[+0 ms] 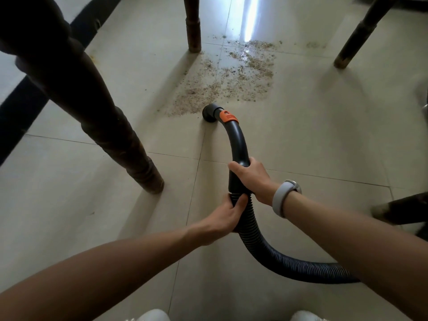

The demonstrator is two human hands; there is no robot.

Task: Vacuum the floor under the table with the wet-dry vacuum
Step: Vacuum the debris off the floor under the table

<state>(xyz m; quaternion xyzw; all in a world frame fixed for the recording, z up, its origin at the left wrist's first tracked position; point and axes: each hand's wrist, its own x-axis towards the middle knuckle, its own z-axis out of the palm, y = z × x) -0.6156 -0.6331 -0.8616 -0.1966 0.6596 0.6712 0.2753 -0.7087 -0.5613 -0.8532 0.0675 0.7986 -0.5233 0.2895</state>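
A black vacuum hose (273, 256) with a curved rigid handle tube (238, 140) and an orange clip ends in a round nozzle (209, 113) resting on the beige tiled floor. My right hand (250, 179), with a grey wristband, grips the lower end of the rigid tube. Just below it, my left hand (228, 214) is closed around the ribbed hose. A wide patch of sawdust-like crumbs (231, 79) lies on the tiles just beyond the nozzle, touching its far edge.
Dark wooden table legs stand around: a thick one at the near left (129, 154), one at the far centre (193, 31), one at the far right (354, 40), and another at the right edge (403, 209). A black floor strip (20, 117) runs along the left.
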